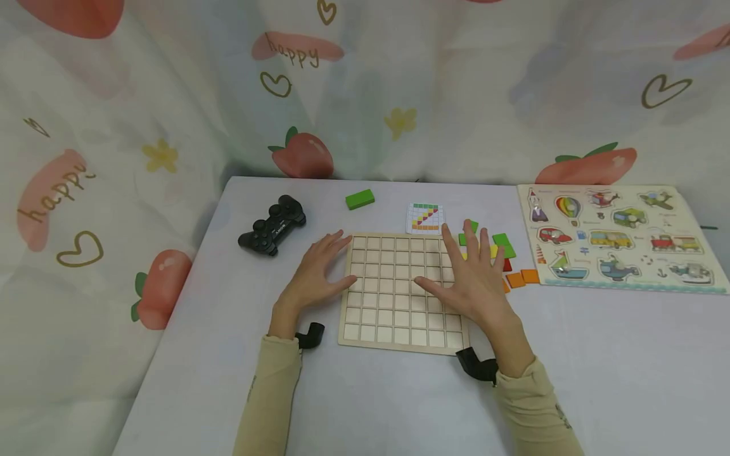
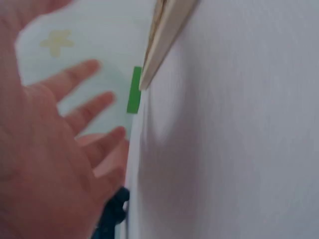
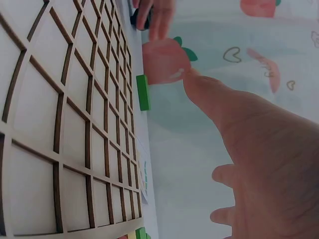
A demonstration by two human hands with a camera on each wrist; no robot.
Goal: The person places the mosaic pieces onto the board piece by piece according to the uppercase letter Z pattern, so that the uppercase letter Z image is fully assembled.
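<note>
A wooden grid board [image 1: 393, 299] with bare square cells lies flat in the middle of the white table. My left hand [image 1: 312, 275] is at its left edge, fingers extended and thumb reaching to the rim. Over the board's right part, my right hand [image 1: 473, 288] spreads its fingers, holding nothing. The left wrist view shows the left palm [image 2: 50, 159] with nothing in it, beside the board's corner [image 2: 164, 40]. Behind the board lies a small card [image 1: 424, 218] printed with a coloured grid pattern. Green tiles [image 1: 504, 246] and orange tiles [image 1: 516, 280] lie beyond the right hand, which partly hides the pile.
A black game controller [image 1: 272, 225] lies at the back left. Near the back edge is a green block [image 1: 360, 199]. A picture puzzle board [image 1: 582, 218] with vehicle pieces occupies the right back. A printed curtain [image 1: 353, 114] hangs behind the table.
</note>
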